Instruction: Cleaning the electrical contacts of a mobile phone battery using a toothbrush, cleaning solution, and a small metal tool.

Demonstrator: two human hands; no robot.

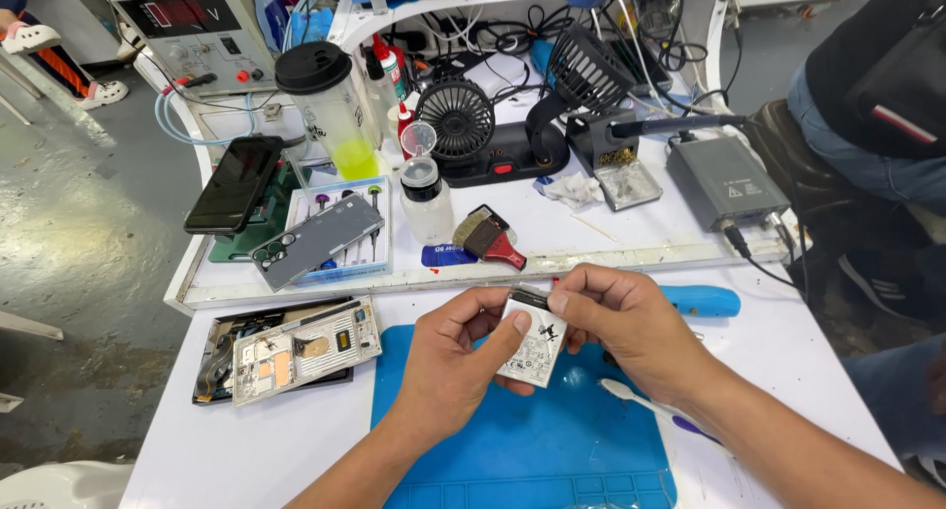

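Both my hands hold a small white phone battery (533, 345) with a black top edge, just above the blue work mat (512, 450). My left hand (451, 363) grips its left side with the thumb on the face. My right hand (619, 324) pinches the top right corner. An opened phone frame (306, 349) with its inner parts showing lies to the left, on top of a dark phone body (219, 361). A white toothbrush (641, 403) lies on the mat under my right wrist.
On the raised shelf are a grey phone back cover (315, 240) on a screwdriver tray, a black phone (235, 182), a small brush (491, 239), a liquid bottle (426, 192), a black fan (456, 120), a soldering station (724, 179) and a blue tool (702, 300). Another person (877, 105) sits at the right.
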